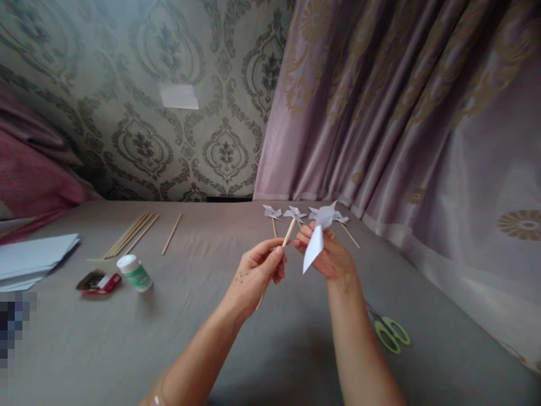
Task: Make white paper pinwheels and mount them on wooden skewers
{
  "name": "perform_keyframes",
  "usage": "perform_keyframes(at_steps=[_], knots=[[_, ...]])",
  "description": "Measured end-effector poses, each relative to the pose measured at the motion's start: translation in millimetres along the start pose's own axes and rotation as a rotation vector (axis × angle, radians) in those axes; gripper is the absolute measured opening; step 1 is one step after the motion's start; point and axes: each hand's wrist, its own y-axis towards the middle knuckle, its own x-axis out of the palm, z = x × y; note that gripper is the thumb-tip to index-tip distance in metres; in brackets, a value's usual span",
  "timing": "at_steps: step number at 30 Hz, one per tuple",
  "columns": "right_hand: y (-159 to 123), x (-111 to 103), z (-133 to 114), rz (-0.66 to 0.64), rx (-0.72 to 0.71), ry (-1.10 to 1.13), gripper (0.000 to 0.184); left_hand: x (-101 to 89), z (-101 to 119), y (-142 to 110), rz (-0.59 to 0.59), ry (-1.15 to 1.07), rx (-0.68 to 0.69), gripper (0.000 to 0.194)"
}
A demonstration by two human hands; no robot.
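Note:
My left hand is closed round a thin wooden stick, whose upper end points up and to the right. Close beside it, my right hand grips a folded white paper pinwheel seen nearly edge-on. The stick's tip is near the pinwheel, but I cannot tell whether they touch. Behind my hands, several paper pinwheels on sticks lie in a row on the grey cloth. My right hand partly hides some of them.
Left of my hands stand a white and green bottle and an open red box. Several wooden sticks and one separate stick lie behind them. Paper sheets rest at far left. Green-handled scissors lie beside my right forearm.

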Motion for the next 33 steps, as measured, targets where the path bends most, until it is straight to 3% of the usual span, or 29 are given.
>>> perform_keyframes(at_steps=[13, 33], knots=[[5.1, 13.0, 13.8, -0.057, -0.012, 0.026, 0.032, 3.0, 3.2, -5.8, -0.093, 0.086, 0.021, 0.034], [2.2, 13.9, 13.2, -0.095, -0.015, 0.020, 0.031, 6.6, 1.2, -6.0, -0.082, 0.080, 0.024, 0.034]])
